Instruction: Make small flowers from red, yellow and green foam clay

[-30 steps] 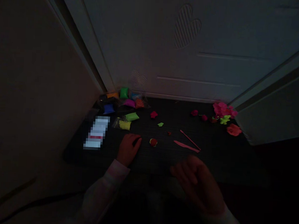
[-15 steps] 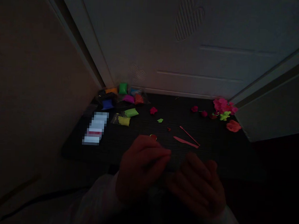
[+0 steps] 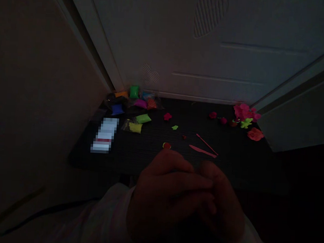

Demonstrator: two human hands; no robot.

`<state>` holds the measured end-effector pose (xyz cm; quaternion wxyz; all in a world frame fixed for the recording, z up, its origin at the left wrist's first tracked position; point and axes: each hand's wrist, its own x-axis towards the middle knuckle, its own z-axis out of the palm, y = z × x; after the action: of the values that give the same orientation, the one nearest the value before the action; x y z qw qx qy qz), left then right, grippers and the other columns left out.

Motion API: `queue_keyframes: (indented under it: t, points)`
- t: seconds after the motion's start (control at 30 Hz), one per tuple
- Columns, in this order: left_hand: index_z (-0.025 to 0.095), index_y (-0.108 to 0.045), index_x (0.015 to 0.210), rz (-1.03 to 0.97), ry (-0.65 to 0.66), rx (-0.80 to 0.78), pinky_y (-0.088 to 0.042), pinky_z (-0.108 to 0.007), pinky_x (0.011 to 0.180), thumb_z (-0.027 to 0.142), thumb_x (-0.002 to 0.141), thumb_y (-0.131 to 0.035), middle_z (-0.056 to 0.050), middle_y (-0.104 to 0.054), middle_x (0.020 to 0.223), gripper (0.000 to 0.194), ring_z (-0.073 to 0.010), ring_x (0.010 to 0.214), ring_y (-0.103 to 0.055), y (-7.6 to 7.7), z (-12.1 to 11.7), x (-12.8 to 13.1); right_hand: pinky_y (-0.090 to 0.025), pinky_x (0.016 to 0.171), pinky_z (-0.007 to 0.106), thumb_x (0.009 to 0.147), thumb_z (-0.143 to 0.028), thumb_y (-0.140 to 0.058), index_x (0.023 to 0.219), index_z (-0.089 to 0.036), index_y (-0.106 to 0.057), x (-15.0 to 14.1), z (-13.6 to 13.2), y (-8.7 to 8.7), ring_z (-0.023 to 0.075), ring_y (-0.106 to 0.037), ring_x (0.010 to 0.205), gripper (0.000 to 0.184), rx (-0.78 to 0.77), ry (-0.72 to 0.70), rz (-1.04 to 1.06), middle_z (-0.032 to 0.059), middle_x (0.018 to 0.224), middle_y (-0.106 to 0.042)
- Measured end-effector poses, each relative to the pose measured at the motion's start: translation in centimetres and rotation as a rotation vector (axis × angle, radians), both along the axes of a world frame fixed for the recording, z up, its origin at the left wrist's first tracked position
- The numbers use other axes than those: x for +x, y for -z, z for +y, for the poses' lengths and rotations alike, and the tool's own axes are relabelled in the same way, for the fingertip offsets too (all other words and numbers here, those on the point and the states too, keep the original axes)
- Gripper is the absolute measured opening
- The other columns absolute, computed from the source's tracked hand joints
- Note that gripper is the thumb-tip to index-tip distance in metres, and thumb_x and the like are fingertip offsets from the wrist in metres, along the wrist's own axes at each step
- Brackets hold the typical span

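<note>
At the near edge of the dark table, my left hand [image 3: 169,194] and my right hand [image 3: 224,201] meet. The left fingers are curled and lie against the fingers of the right, which is cupped and closed. Whatever is between them, if anything, is hidden in the dim light. Just beyond the left knuckles lies a small red piece with a yellow-green edge [image 3: 166,146]. Farther right are a pink modelling knife [image 3: 202,151] and a thin pink stick tool [image 3: 206,144]. A tiny red bit [image 3: 184,137] and a light green leaf-like piece [image 3: 174,127] lie behind them.
Bags of coloured clay [image 3: 135,127] fill the table's back left, beside a phone-like bright rectangle [image 3: 105,135], blurred out. A pink-red flower-like piece [image 3: 167,116] sits mid-table. Back right are pink flowers [image 3: 244,112], a yellow-green figure [image 3: 246,123] and an orange-red shape [image 3: 255,134]. A white door panel [image 3: 161,34] rises behind.
My hands, apart before, have come together; the left moved right to touch the right hand. The red piece with the yellow-green edge is now more fully visible. The view shifted slightly.
</note>
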<state>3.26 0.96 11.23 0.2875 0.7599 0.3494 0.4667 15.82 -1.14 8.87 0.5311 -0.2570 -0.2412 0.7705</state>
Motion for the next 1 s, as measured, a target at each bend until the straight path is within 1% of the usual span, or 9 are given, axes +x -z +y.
queue_keyframes:
  t: [0.1,0.27,0.43,0.53,0.6,0.7,0.77,0.9,1.0]
  points:
    - [0.023,-0.065,0.078,-0.003,-0.006,-0.003,-0.052,-0.026,0.063,0.018,0.068,-0.063,-0.001,-0.061,0.071,0.01,-0.0129,0.066,-0.058,0.1,0.1,0.0,-0.016,0.034,0.014,0.07,-0.029,-0.062,0.061,-0.022,-0.054,0.1,-0.1,0.1,0.0041,-0.024,0.038,0.014,-0.001,0.021,-0.019,-0.0071,0.04,-0.035]
    - [0.024,-0.065,0.078,-0.009,-0.004,-0.042,-0.05,-0.027,0.063,0.015,0.068,-0.063,0.0,-0.062,0.071,0.014,-0.0131,0.068,-0.057,0.5,0.3,0.1,-0.026,0.041,0.017,0.067,-0.039,-0.064,0.064,-0.022,-0.057,0.5,0.0,0.7,0.005,-0.034,0.041,0.019,0.018,0.102,-0.17,-0.0064,0.043,-0.043]
    - [0.023,-0.064,0.073,-0.132,-0.016,-0.215,-0.047,-0.026,0.063,0.016,0.069,-0.061,0.001,-0.06,0.068,0.009,-0.0121,0.065,-0.056,1.1,0.7,0.1,-0.034,0.047,0.02,0.075,-0.043,-0.054,0.067,-0.022,-0.06,0.8,0.2,0.9,0.0075,-0.043,0.047,0.024,0.076,0.193,-0.362,-0.0038,0.046,-0.047]
    - [0.023,-0.063,0.071,-0.202,0.035,-0.33,-0.045,-0.026,0.065,0.015,0.069,-0.061,0.002,-0.061,0.069,0.009,-0.0114,0.067,-0.055,1.4,0.8,0.0,-0.04,0.053,0.022,0.078,-0.038,-0.051,0.075,-0.026,-0.06,1.1,-0.1,1.1,0.0103,-0.05,0.056,0.016,0.128,0.274,-0.497,-0.0021,0.057,-0.054]
    - [0.022,-0.061,0.07,-0.244,0.056,-0.421,-0.043,-0.024,0.064,0.015,0.07,-0.06,0.002,-0.06,0.07,0.007,-0.0109,0.068,-0.054,1.5,0.9,0.1,-0.043,0.058,0.024,0.078,-0.031,-0.053,0.085,-0.029,-0.06,1.4,-0.2,1.2,0.0118,-0.054,0.065,0.01,0.273,0.337,-0.658,-0.0014,0.07,-0.059]
    - [0.019,-0.06,0.068,-0.316,0.091,-0.601,-0.041,-0.023,0.063,0.019,0.07,-0.06,0.002,-0.058,0.069,0.002,-0.0108,0.067,-0.052,2.0,0.9,0.3,-0.046,0.064,0.026,0.075,-0.019,-0.056,0.097,-0.03,-0.058,1.8,-0.1,1.4,0.0135,-0.056,0.076,0.025,0.634,0.381,-0.936,-0.001,0.081,-0.061]
    - [0.018,-0.06,0.067,-0.365,0.116,-0.744,-0.04,-0.022,0.061,0.021,0.069,-0.06,0.002,-0.056,0.067,0.003,-0.0103,0.065,-0.05,2.5,1.0,0.6,-0.047,0.065,0.025,0.074,-0.015,-0.056,0.1,-0.029,-0.056,2.0,0.1,1.7,0.0134,-0.057,0.079,0.03,0.781,0.375,-1.063,-0.0007,0.082,-0.061]
    - [0.016,-0.063,0.063,-0.411,0.138,-1.031,-0.038,-0.021,0.059,0.019,0.067,-0.059,0.002,-0.055,0.066,0.006,-0.0094,0.064,-0.049,4.1,1.1,0.9,-0.048,0.064,0.024,0.076,-0.012,-0.054,0.098,-0.026,-0.057,2.6,0.3,3.1,0.0121,-0.057,0.078,0.026,0.803,0.335,-1.169,-0.0002,0.082,-0.061]
    - [0.015,-0.064,0.061,-0.396,0.114,-1.175,-0.037,-0.02,0.058,0.02,0.068,-0.058,0.002,-0.053,0.064,0.011,-0.0086,0.062,-0.048,6.0,1.0,1.0,-0.048,0.063,0.023,0.077,-0.011,-0.052,0.096,-0.023,-0.057,3.0,0.3,4.6,0.0111,-0.057,0.075,0.023,0.792,0.276,-1.242,0.0001,0.079,-0.061]
